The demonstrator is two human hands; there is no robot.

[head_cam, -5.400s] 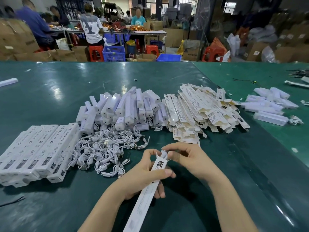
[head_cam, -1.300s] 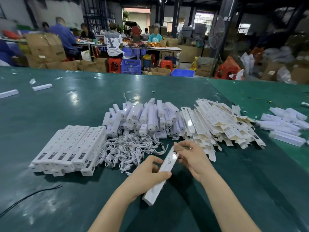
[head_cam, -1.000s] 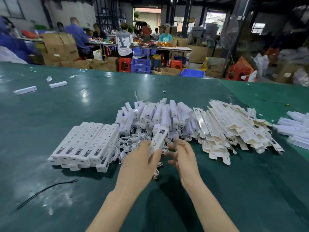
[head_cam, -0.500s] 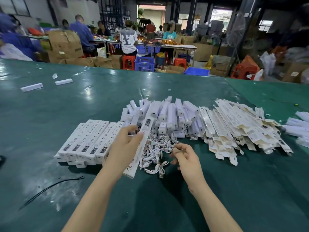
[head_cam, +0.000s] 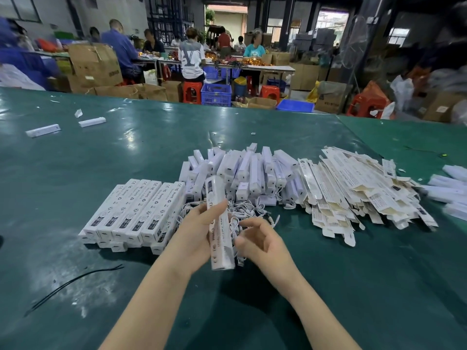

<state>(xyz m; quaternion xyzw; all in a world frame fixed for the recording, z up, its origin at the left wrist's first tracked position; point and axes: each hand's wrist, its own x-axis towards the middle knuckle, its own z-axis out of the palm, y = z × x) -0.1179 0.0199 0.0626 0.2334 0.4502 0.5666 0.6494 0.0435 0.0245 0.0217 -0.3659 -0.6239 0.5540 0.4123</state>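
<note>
The left hand (head_cam: 197, 236) grips a white box (head_cam: 219, 238) mid-frame; the right hand (head_cam: 260, 245) curls loosely beside it, hold unclear. Packed boxes (head_cam: 136, 210) lie left, cables (head_cam: 250, 209) behind.

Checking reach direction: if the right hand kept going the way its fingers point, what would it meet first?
Probably the cables, just ahead of the right hand. The box in the left hand is close beside that line, and depth is unclear.

Overhead glare streaks the green table (head_cam: 75, 173); dim beyond (daylit doorway (head_cam: 227, 18) overexposed), edges bowed and blurred.
</note>
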